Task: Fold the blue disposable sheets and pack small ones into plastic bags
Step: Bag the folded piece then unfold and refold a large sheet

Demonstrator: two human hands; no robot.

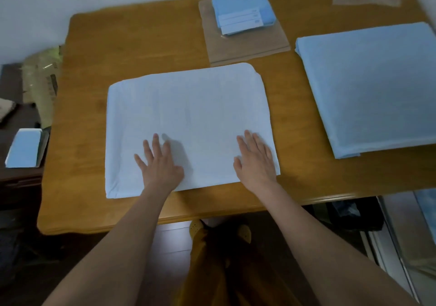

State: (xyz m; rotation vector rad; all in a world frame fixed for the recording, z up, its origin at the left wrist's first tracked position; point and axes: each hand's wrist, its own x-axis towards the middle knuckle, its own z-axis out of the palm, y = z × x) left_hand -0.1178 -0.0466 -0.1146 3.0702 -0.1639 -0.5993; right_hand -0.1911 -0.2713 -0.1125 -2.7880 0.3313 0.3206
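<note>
— What was the table [151, 46] like?
— Wood, amber, with a soft sheen.
— And the folded sheet [188, 117]?
— Pale, matt, papery cloth, finely textured. The plastic bags [247, 46] looked thin, clear and glossy.

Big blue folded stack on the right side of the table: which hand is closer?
Right. The right hand lies flat on the pale sheet by its right edge, across a strip of bare table from the blue folded stack. The left hand presses the sheet's middle, farther away.

No readable text, even on the packets' white labels [240, 19].
</note>
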